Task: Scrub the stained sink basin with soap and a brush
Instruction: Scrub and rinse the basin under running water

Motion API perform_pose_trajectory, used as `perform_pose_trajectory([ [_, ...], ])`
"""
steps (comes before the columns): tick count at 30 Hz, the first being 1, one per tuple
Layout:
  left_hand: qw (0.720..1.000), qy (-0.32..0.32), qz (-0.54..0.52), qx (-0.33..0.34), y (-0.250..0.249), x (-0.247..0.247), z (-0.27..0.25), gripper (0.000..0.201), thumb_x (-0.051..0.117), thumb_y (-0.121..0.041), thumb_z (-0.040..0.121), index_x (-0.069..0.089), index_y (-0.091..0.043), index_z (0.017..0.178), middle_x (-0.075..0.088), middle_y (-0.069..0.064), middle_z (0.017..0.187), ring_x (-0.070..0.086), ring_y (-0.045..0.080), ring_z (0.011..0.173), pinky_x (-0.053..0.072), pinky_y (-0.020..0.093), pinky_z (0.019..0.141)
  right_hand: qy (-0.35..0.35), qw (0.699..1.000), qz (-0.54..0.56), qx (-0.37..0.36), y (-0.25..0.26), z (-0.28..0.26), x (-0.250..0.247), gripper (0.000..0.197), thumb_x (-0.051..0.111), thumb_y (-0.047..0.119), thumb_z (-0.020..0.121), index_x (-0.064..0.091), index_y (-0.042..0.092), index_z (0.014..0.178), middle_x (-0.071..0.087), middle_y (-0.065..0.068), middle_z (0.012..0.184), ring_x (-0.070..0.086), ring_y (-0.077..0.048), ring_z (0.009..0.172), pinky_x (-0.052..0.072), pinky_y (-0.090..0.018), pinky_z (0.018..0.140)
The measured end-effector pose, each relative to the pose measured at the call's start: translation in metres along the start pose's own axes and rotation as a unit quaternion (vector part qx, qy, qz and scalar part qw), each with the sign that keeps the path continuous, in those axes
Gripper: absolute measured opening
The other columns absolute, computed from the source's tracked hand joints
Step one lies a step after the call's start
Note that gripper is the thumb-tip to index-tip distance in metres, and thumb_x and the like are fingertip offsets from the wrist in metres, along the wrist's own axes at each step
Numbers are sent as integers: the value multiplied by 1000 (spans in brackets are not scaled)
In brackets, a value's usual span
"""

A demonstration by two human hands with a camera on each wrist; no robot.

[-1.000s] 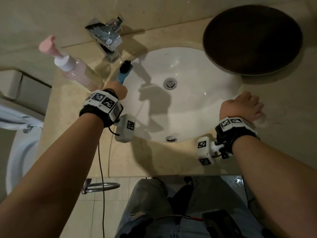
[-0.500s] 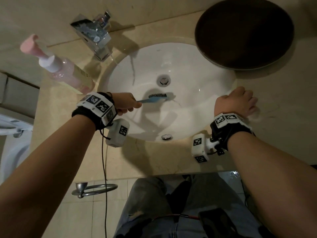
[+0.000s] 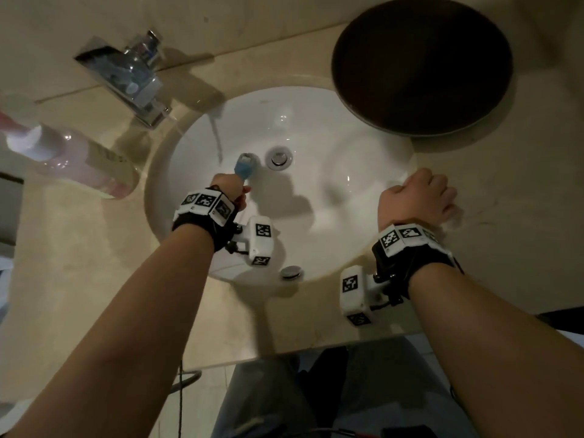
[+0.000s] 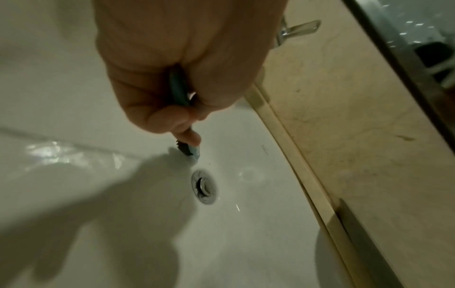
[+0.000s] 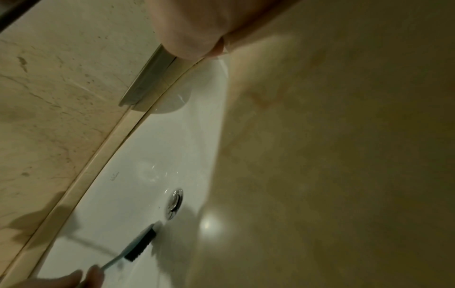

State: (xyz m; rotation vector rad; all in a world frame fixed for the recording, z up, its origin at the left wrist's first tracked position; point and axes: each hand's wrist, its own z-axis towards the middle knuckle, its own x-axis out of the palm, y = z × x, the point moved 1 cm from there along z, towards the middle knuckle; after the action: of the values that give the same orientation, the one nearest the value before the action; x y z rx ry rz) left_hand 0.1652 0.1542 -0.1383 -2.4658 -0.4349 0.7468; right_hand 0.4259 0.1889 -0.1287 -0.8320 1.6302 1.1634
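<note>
We are in the scrubbing step. The white sink basin (image 3: 331,197) fills the middle of the head view, set in the beige counter (image 3: 79,263), with the faucet (image 3: 132,80) at eleven o'clock running a thin stream. Our right hand (image 3: 417,197), at three o'clock, rests curled on the rim and holds nothing. Our left hand (image 3: 229,189) grips the blue brush (image 3: 246,165), bristles down on the porcelain just at nine o'clock of the drain (image 3: 278,159). No stain shows clearly. Next, we judge, come short firm strokes around the drain, then up the walls
</note>
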Motion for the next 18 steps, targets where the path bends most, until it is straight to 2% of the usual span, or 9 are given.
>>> perform_pose_trajectory([
  [2,996,4,-92,-18,-1,10,9,29,35,-5,96,46,-4,69,54,8,54,31,9,19,27,4,35,1,1000,-6,4,0,0,0,29,45,14,84,51,5,110,49,-16,121,41,-33,116,29,-41,94],
  [4,990,29,-137,-28,-3,21,16,30,30,-4,96,46,-7,70,53,5,48,29,7,18,24,3,32,0,1000,-18,4,-1,0,1,28,45,16,84,51,6,110,49,-16,120,41,-33,115,31,-41,94],
  [8,986,112,-120,-37,-9,44,19,34,22,-4,96,39,-8,67,38,-4,25,22,4,17,14,6,25,-14,1000,-24,0,-2,0,4,26,46,16,83,52,6,106,50,-15,117,43,-32,113,31,-41,94],
  [11,983,147,-92,-55,-14,47,18,35,22,-9,97,37,-8,66,35,-4,23,20,4,17,12,9,24,-15,1000,-23,4,-1,-1,3,25,45,14,83,52,7,105,50,-14,117,42,-31,113,28,-39,92],
  [15,981,173,-46,-72,-20,24,23,34,24,-11,97,36,-12,65,30,1,22,17,4,17,11,11,24,-14,1000,-26,5,-1,-1,2,23,45,14,83,52,7,104,50,-15,115,42,-32,112,28,-40,92],
  [18,984,141,-95,-57,-18,8,30,32,22,-10,96,35,-12,67,35,-6,29,17,3,19,10,14,23,-10,999,-34,5,1,-2,1,23,46,15,83,51,6,104,50,-16,116,42,-32,112,29,-40,92],
])
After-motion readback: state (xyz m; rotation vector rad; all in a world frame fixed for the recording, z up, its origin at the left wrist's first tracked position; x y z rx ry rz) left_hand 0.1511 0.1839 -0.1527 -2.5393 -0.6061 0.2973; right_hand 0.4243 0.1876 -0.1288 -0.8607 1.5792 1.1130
